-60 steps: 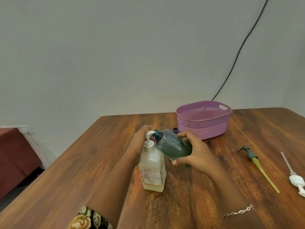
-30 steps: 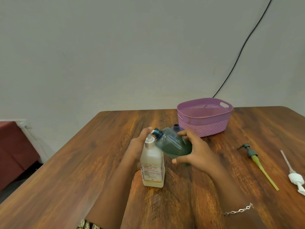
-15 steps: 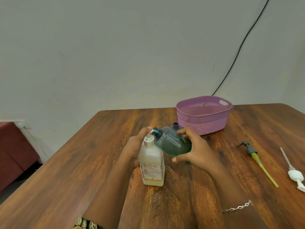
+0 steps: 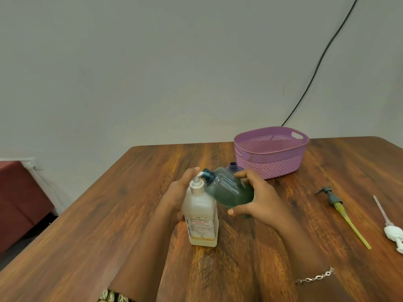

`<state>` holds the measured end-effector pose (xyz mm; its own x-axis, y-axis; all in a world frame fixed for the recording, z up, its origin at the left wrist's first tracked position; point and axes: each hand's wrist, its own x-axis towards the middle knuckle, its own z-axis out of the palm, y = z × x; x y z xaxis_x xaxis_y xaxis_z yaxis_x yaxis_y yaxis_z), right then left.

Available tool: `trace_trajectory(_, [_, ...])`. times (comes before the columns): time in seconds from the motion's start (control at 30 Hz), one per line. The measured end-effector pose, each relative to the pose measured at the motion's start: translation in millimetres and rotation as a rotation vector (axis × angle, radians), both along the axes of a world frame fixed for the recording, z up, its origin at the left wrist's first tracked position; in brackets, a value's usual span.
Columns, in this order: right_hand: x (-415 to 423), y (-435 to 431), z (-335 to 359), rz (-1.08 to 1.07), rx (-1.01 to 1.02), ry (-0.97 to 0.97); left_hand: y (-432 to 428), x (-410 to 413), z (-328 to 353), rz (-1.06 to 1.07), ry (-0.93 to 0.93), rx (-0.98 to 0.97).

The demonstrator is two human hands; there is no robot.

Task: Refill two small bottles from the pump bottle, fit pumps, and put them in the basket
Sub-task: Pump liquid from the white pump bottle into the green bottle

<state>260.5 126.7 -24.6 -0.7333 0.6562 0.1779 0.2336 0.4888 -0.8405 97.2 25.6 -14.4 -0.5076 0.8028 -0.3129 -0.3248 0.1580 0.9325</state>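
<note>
A white pump bottle (image 4: 201,214) stands on the wooden table (image 4: 109,236). My left hand (image 4: 178,192) wraps round its back, with a fingertip on the pump head. My right hand (image 4: 259,201) grips a teal small bottle (image 4: 229,190), tilted so that its open neck meets the pump nozzle. Just behind my right hand, only the neck and shoulder of a second, purple small bottle (image 4: 233,166) show. The purple basket (image 4: 270,166) stands further back. A dark pump with a yellow tube (image 4: 333,199) and a white pump (image 4: 392,232) lie to the right.
The table's left edge runs diagonally, with a dark red piece of furniture (image 4: 19,199) beyond it on the floor. A black cable (image 4: 316,70) hangs down the wall behind the basket. The white pump lies at the right border of the view.
The pump head went down under my left finger and has risen again. The teal bottle stays tilted at the nozzle in my right hand.
</note>
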Motion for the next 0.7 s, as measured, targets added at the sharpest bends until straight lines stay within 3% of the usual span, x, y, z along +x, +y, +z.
trace_trajectory(0.13, [0.5,-0.5,-0.5,0.002,-0.016,0.006,-0.7,-4.1,-1.4,-0.022,0.070,-0.035])
trace_trajectory(0.3, [0.4,0.1,5.6,0.006,0.009,0.017,-2.0,-3.5,11.8,-0.161,0.002,-0.079])
trace_trajectory(0.57, [-0.3,0.3,-1.1,0.000,0.005,0.000,0.2,-3.5,-1.7,-0.011,0.050,-0.002])
trace_trajectory(0.7, [0.8,0.0,2.0,0.011,0.001,0.016,-1.9,-4.1,5.2,-0.100,0.029,-0.047])
